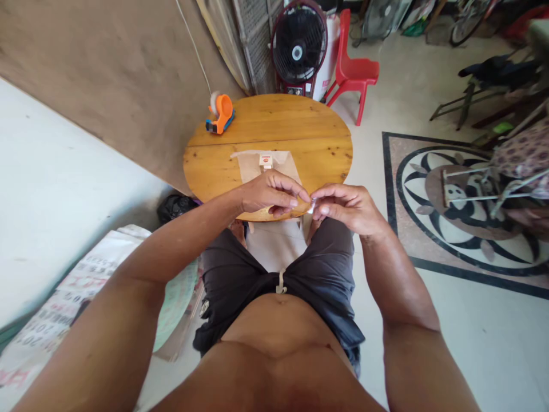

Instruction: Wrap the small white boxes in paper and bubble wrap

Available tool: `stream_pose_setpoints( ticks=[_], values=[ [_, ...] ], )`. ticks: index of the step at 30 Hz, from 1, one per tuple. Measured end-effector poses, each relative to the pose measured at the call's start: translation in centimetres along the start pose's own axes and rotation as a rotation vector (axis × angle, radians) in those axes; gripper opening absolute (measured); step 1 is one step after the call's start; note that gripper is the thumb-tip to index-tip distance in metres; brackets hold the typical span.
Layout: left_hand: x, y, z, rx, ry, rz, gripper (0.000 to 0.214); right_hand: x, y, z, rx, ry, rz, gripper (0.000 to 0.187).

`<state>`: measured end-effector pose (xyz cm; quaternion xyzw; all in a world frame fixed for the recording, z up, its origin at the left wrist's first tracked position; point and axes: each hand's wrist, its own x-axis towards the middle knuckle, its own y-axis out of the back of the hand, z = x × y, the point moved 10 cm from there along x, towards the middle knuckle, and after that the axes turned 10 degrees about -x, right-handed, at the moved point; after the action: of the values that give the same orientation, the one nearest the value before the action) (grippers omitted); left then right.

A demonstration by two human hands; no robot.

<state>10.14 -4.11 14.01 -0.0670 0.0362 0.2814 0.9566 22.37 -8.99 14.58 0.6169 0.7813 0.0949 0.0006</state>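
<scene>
Just above my thighs, at the table's near edge, my right hand (pixel 345 207) pinches a small white piece (pixel 311 207) between thumb and fingers. Its kind is too small to make out. Facing it, my left hand (pixel 274 193) has bent fingers with the thumb apart from the index finger. The left index fingertip reaches the small piece or my right fingertips; I cannot tell which. Beyond my left hand, a small white box with red print (pixel 266 161) stands on a thin, pale sheet (pixel 249 166), its lower part partly hidden.
The oval wooden table (pixel 317 123) carries an orange and blue tape dispenser (pixel 222 114) at far left. Behind stand a fan (pixel 298 48) and a red chair (pixel 355 70). Printed paper sheets (pixel 90 274) and a black bag (pixel 174 207) lie left; a folding chair frame (pixel 489 177) is right.
</scene>
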Motion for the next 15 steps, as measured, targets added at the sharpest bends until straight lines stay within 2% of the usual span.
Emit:
stream_pose_setpoints(
  ticks=[11,15],
  values=[
    [0.23,-0.27,-0.06,-0.005,0.031,0.0,0.033,0.08,0.32,0.76,0.015,-0.009,0.106,0.031],
    [0.22,-0.19,0.26,0.098,0.062,0.034,0.03,0.06,0.56,0.83,0.001,-0.021,0.13,0.03]
  ],
)
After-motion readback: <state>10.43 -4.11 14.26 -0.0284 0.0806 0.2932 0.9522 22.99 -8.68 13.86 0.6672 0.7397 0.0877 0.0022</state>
